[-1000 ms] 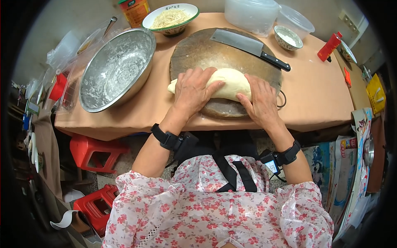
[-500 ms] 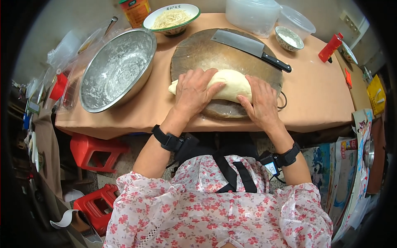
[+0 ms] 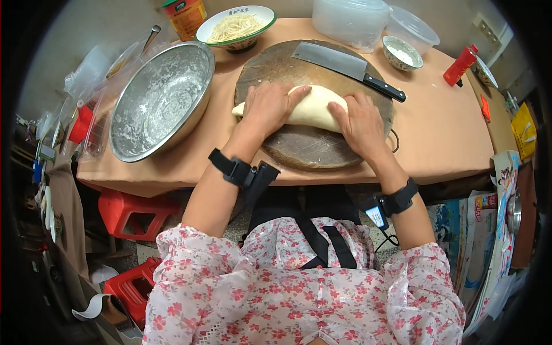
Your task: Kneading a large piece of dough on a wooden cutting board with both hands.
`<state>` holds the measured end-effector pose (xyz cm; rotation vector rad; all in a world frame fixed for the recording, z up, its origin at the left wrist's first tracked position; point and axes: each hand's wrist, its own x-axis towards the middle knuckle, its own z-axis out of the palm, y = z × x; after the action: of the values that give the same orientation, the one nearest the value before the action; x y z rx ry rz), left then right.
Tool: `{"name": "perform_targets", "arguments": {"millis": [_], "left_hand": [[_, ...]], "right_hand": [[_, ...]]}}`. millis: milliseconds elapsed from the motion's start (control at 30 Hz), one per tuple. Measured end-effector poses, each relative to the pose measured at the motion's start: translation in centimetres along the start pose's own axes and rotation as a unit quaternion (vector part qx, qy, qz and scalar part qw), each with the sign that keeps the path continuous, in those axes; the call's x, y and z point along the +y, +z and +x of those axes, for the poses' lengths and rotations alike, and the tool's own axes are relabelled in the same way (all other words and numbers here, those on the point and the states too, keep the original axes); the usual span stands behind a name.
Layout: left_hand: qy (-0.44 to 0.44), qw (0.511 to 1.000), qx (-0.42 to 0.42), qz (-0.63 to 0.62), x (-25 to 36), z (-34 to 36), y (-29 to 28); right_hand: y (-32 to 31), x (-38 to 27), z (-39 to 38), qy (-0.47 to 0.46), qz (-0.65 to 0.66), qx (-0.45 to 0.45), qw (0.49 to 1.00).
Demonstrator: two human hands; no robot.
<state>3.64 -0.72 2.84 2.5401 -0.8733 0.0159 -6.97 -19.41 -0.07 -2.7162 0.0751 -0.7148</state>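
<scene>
A thick, pale roll of dough [image 3: 314, 109] lies across the round wooden chopping board [image 3: 310, 148]. My left hand [image 3: 267, 109] is wrapped over its left part, the thumb along the top, and a narrow dough end pokes out beyond the fingers. Around the right end curls my right hand [image 3: 362, 123], thumb on the near top side. Both palms press on the dough, and the fingers' far sides are partly hidden. Behind the dough, a cleaver [image 3: 330, 58] with a black handle rests on the board's far edge, its handle reaching past the rim.
Left of the board stands a floury metal basin [image 3: 164, 103], tilted. Farther back are a bowl of pale shreds [image 3: 236, 29], clear plastic tubs [image 3: 351, 23] and a small bowl of white powder [image 3: 402, 53]. A red bottle [image 3: 460, 66] stands at right; red stools [image 3: 132, 215] are below the table.
Both hands have pushed away from me, rolling the dough farther up the board. More of the board's near part shows now. The right thumb has come up onto the dough's top.
</scene>
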Motion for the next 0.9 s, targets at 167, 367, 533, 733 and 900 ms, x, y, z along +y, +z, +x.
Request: {"name": "perform_targets", "arguments": {"millis": [167, 367, 533, 733, 900], "left_hand": [[0.025, 0.997, 0.077, 0.0, -0.8, 1.0, 1.0], [0.128, 0.979, 0.158, -0.018, -1.8, -2.5, 2.7], [0.156, 0.972, 0.174, -0.01, -0.9, -5.8, 2.2], [0.144, 0.971, 0.189, -0.01, -0.9, -5.1, 2.5], [0.126, 0.975, 0.178, -0.027, -1.4, -3.2, 2.4]], "right_hand": [[-0.3, -0.1, 2.4, 0.057, 0.018, -0.046, 0.997], [0.1, -0.2, -1.4, -0.051, -0.034, 0.042, 0.997], [-0.6, -1.3, -4.1, -0.098, -0.016, 0.076, 0.992], [-0.4, -1.2, -4.0, -0.095, -0.017, 0.072, 0.993], [-0.2, -0.9, -3.1, -0.072, -0.016, 0.046, 0.996]]}}
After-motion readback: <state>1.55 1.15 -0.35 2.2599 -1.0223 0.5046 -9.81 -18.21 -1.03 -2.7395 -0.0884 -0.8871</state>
